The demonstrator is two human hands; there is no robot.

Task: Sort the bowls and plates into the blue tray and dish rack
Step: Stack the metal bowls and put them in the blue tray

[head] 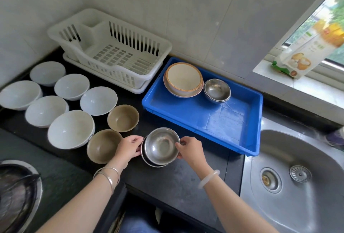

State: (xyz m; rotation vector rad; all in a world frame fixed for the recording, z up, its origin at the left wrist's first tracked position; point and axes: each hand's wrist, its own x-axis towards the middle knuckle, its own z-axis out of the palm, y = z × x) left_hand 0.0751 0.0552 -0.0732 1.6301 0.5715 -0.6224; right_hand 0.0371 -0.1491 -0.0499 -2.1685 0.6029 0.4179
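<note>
Hands: left hand (130,148) and right hand (189,149) both gripping opposite rims of steel bowl stack (161,147) on counter (186,180), near blue tray (204,117).

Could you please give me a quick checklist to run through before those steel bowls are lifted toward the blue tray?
1. Left hand on the steel bowl stack: ok, grip on its left rim.
2. Right hand on the stack: ok, grip on its right rim.
3. Bare floor in the blue tray: ok, the front half is open.
4. Matching steel bowls in tray: ok, at the back, right of the ceramic bowls.
5. Stack nested evenly: not ok, bowls sit offset.
6. Bowls dry: cannot tell.
</note>
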